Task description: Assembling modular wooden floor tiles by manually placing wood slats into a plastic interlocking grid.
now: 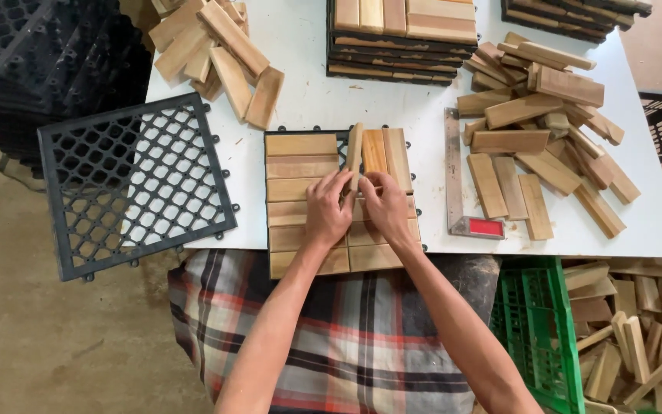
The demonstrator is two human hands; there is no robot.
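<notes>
Left fingers: curled and pressed together on the lower end of a narrow wooden slat [355, 156], pinching it against the right hand's fingertips.
Right fingers: bent and close together, gripping the same slat end from the other side.
Left hand [326, 210]: rests on the partly filled deck tile [300, 178], thumb side toward the slat.
Right hand [385, 208]: just beside the left hand, touching it at the fingertips, also over the tile.
Slat: stands tilted on edge, near the tile's upper middle, its far end over the bare black grid still showing there.
Deck tile: at the table's near edge, centre; horizontal slats fill its left half, upright slats sit in its upper right corner.
Steel try square [453, 172]: just right of the tile, blade running away from the person, red stock nearest.
Loose slat heap [538, 134]: right of the tile, beyond the square.
Second slat heap [220, 54]: up and left of the tile.
Empty black grid base [133, 184]: left of the tile, overhanging the white table [308, 92].
Finished tile stack [404, 38]: straight beyond the tile.
Green crate [538, 330]: below and right of the tile, beside the person's checked cloth.
</notes>
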